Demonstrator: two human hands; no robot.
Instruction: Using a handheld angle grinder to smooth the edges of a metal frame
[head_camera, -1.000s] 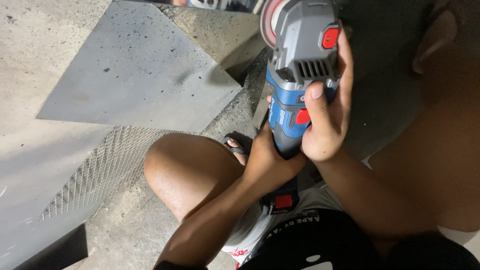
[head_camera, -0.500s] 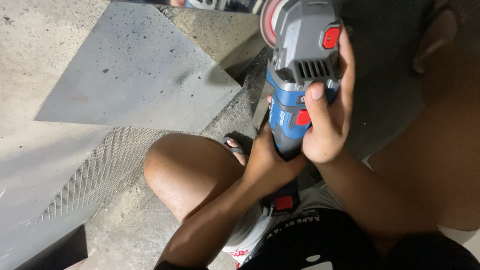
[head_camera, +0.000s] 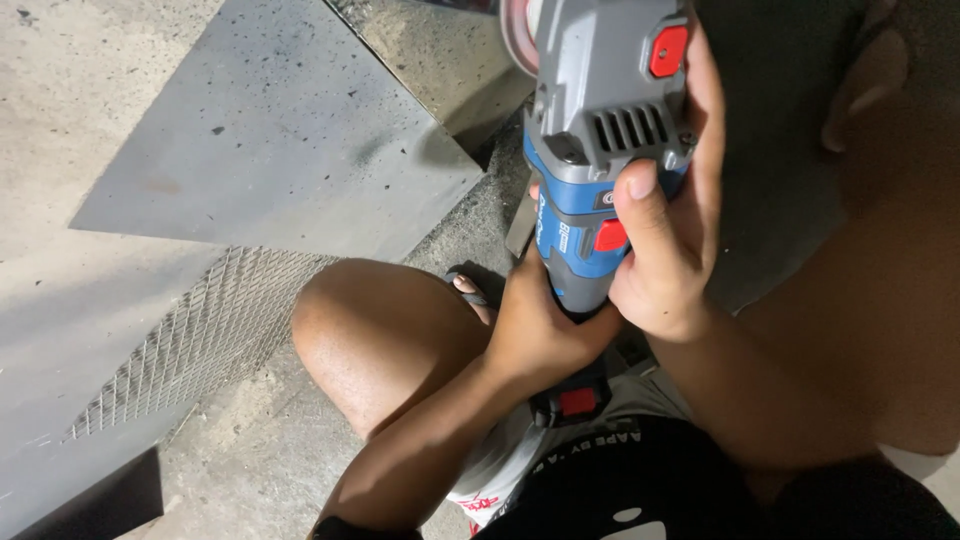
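A blue and grey angle grinder (head_camera: 600, 130) with red buttons points away from me, its disc (head_camera: 518, 35) at the top edge of the head view. My right hand (head_camera: 665, 235) wraps the grinder's body from the right, thumb across the blue housing beside a red switch. My left hand (head_camera: 540, 325) grips the tool's lower handle from below. A dark battery pack with a red tab (head_camera: 575, 400) sits under my hands. My bent left knee (head_camera: 375, 335) lies just left of the hands.
A flat grey metal sheet (head_camera: 270, 140) lies on the concrete floor (head_camera: 80, 60) at upper left. An expanded metal mesh panel (head_camera: 190, 345) lies below it. My foot in a sandal (head_camera: 470, 295) rests near a sheet's edge. My right leg fills the right side.
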